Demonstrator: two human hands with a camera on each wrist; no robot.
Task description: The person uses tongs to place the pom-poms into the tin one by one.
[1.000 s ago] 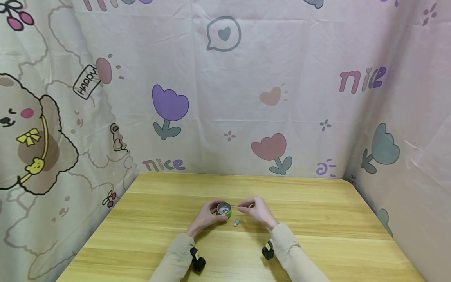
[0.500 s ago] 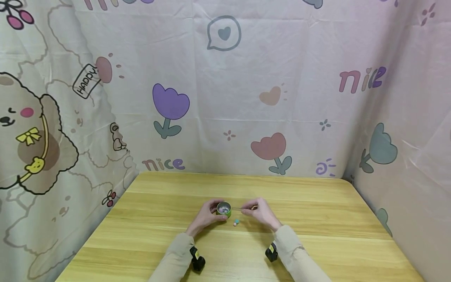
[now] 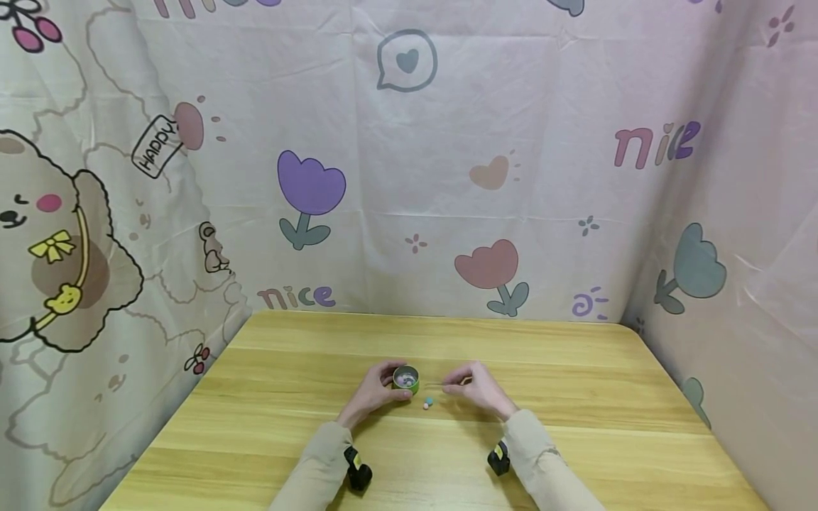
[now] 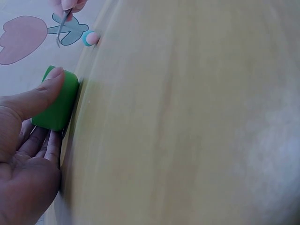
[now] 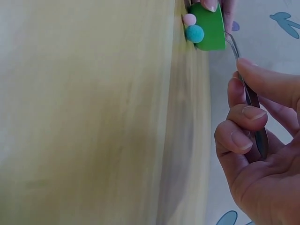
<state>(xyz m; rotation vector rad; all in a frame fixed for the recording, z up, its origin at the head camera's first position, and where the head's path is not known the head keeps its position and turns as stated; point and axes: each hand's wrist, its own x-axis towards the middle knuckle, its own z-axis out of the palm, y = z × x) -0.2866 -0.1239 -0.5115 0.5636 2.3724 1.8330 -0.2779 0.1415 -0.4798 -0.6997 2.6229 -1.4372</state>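
My left hand [image 3: 373,394] holds a small round green tin [image 4: 58,104] on the table, thumb on the near side and fingers round the far side. Pale bits show inside the tin in the head view, too small to identify. To the right, my right hand [image 3: 481,392] pinches a pair of metal tweezers [image 5: 253,99] between thumb and fingers. Their bent tips point at the tin but stand apart from it, with nothing visible between them. Beside the tin lie two little pom-poms, a blue one [image 5: 194,33] and a pink one [image 5: 189,19], touching or nearly so.
The wooden table [image 3: 307,440] runs back to a printed cloth [image 3: 409,156], which hangs behind it and along both sides. Each sleeve carries a black wrist camera, one on the left [image 3: 358,474] and one on the right [image 3: 499,458].
My right hand has moved right and slightly nearer to me, drawing the tweezers from the tin's rim. The left hand, tin and pom-poms stay in place.
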